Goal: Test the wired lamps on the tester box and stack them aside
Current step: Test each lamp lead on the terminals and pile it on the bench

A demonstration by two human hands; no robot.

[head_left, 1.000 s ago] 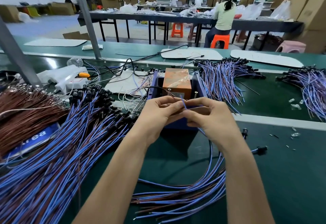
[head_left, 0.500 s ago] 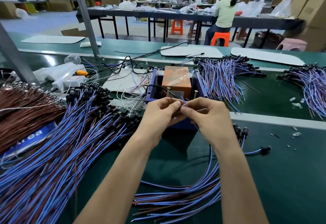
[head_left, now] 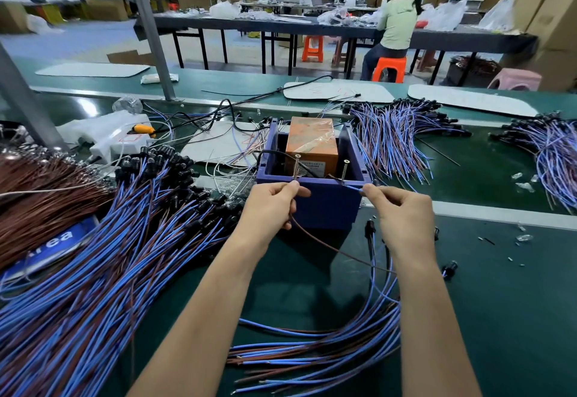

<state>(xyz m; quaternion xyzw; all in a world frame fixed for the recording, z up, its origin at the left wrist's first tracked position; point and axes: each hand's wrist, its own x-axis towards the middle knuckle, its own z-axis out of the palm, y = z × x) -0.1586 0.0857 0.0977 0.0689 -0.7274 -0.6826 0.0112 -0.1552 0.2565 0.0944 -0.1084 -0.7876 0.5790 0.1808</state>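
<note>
The tester box (head_left: 324,206) is a blue open bin holding an orange unit (head_left: 312,143), with two upright screws at its front rim. My left hand (head_left: 268,206) pinches a brown wire (head_left: 327,246) and holds its end at the left screw (head_left: 296,167). My right hand (head_left: 402,212) pinches a blue wire (head_left: 351,188) whose end reaches the base of the right screw (head_left: 344,170). Both wires belong to one lamp; its black lamp head is not clearly told. A loose bundle of wired lamps (head_left: 327,349) lies under my right forearm.
A big stack of blue-brown wired lamps (head_left: 103,271) covers the left of the green bench, with brown wires (head_left: 37,206) beyond. More bundles (head_left: 396,134) lie right of the box and at the far right (head_left: 555,150). A white power strip (head_left: 115,140) sits back left.
My hands, close together in front of the box before, have spread apart. The left one has carried the brown wire to the left screw, the right one the blue wire to the right screw.
</note>
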